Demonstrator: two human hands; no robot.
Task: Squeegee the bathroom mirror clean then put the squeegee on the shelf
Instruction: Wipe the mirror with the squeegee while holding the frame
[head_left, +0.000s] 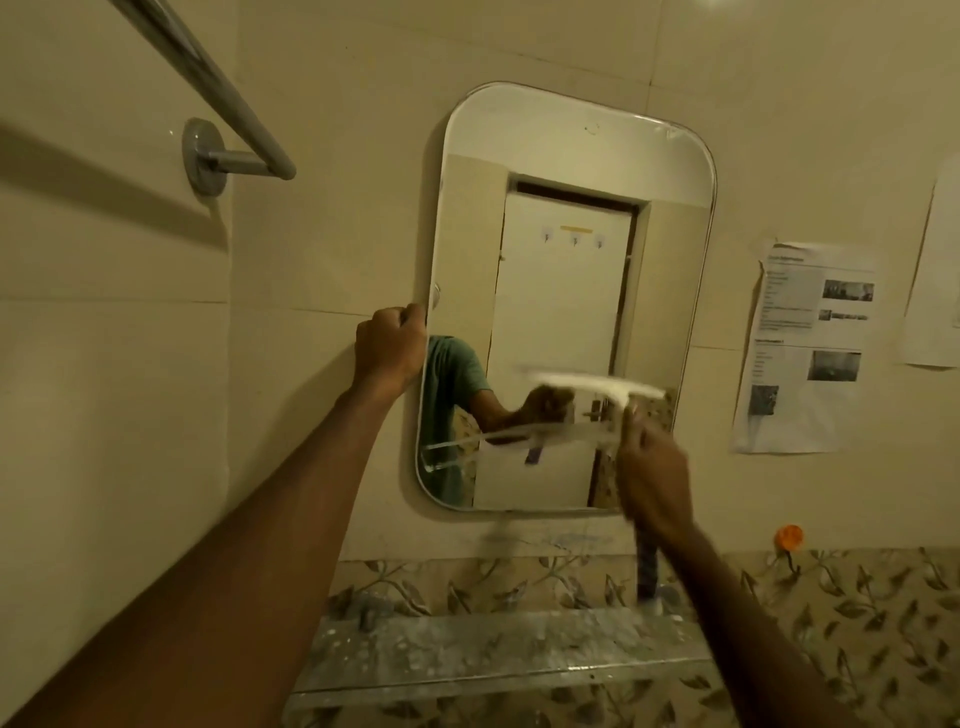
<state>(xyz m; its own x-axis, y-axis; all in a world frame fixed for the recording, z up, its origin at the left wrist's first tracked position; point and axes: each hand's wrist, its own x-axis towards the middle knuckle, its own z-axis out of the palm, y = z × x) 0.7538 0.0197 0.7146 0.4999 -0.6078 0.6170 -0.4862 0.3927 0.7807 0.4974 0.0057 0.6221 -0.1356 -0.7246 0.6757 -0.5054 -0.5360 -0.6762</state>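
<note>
A rounded rectangular mirror (566, 249) hangs on the tiled wall. My left hand (389, 351) grips its left edge, fingers curled round the rim. My right hand (654, 478) holds the handle of a squeegee (597, 387), whose white blade lies blurred and roughly level against the lower right of the glass. The dark lower end of the handle sticks out below my hand. Under the mirror runs a glass shelf (498, 660), dusty and speckled.
A metal towel rail (218, 98) juts from the left wall at head height. Printed paper sheets (805, 348) are stuck to the wall right of the mirror. An orange hook (788, 538) sits lower right. A door shows in the mirror's reflection.
</note>
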